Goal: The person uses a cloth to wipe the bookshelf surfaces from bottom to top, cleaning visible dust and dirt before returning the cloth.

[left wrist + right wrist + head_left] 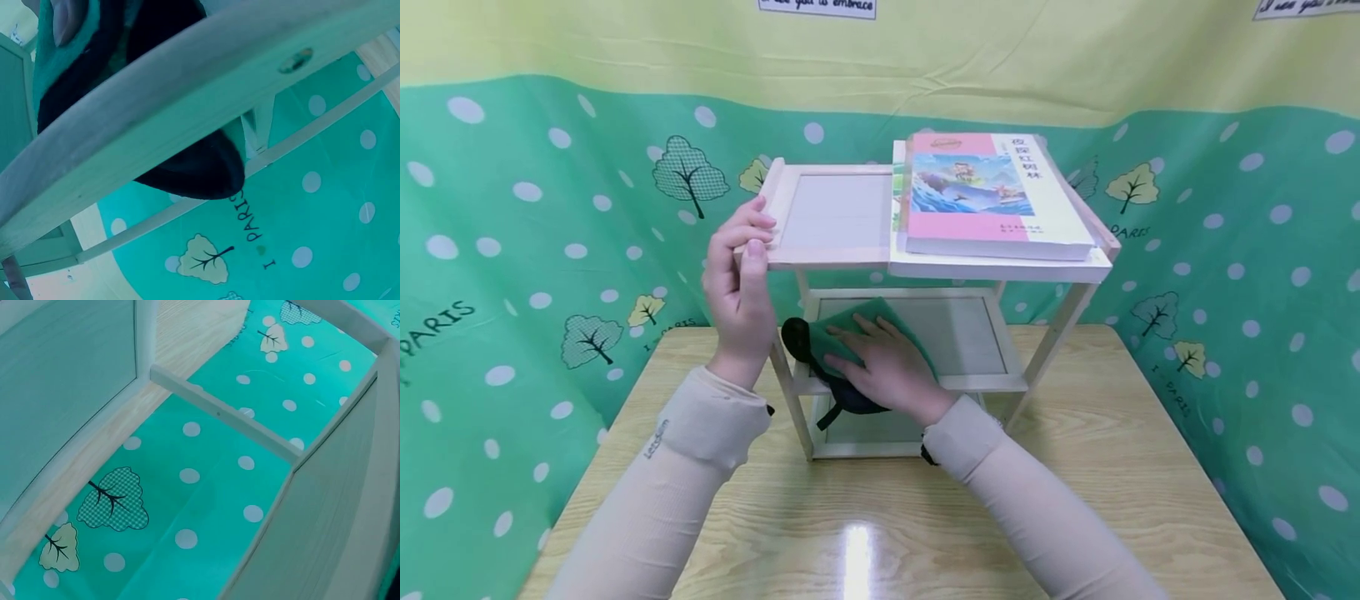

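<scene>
A small light-wood rack [827, 265] with three tiers stands before me. My left hand [741, 287] grips the left front corner of its top shelf, thumb against the front and fingers over the side rail. On the middle shelf [970, 333] lies a soft-looking green item [833, 319] with black strap-like parts [853, 400], its exact kind unclear. My right hand [891, 367] rests on it, fingers spread and fairly straight. A rounded black end [796, 337] sticks out at the left post. In the left wrist view, black material [206, 165] hangs below a shelf edge.
Two stacked books, a pink-and-white one [970, 229] over a larger white-edged one [992, 268], lie on the right part of the top shelf. The rack stands on a wood-grain table [775, 533]. Dotted green curtain [550, 250] surrounds it at the back and sides.
</scene>
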Demonstrator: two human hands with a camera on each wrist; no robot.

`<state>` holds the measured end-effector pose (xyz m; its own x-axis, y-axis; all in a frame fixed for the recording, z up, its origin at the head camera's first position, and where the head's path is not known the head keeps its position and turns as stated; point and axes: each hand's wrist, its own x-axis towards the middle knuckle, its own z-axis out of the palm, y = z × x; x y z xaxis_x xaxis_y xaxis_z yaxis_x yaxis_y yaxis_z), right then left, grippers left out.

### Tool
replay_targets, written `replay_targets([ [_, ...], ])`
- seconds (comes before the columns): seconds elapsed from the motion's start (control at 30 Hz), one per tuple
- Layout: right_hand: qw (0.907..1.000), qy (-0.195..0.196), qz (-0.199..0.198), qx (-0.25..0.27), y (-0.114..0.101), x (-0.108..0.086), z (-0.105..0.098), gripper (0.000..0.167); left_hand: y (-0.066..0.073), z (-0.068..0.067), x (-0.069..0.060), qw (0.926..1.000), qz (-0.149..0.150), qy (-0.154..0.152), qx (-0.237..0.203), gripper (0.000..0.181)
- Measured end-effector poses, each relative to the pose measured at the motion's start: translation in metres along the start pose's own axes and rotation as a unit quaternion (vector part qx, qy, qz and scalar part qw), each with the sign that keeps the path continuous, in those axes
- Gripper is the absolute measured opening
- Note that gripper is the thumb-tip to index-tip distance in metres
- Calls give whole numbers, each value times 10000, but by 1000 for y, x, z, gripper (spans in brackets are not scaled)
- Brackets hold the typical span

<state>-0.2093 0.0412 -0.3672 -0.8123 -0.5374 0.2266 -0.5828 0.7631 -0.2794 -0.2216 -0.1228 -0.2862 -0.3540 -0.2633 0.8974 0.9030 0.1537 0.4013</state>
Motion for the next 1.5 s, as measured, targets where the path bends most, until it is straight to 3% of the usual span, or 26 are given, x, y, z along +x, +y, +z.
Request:
replay_targets([
  [0.77,9987,-239,-190,-407,-3,-1,2,56,1,-3,-1,10000,-22,41,41,22],
  [1.5,9950,-892,402,-179,-2,16,-1,63,1,0,0,9999,-76,9,105,23],
])
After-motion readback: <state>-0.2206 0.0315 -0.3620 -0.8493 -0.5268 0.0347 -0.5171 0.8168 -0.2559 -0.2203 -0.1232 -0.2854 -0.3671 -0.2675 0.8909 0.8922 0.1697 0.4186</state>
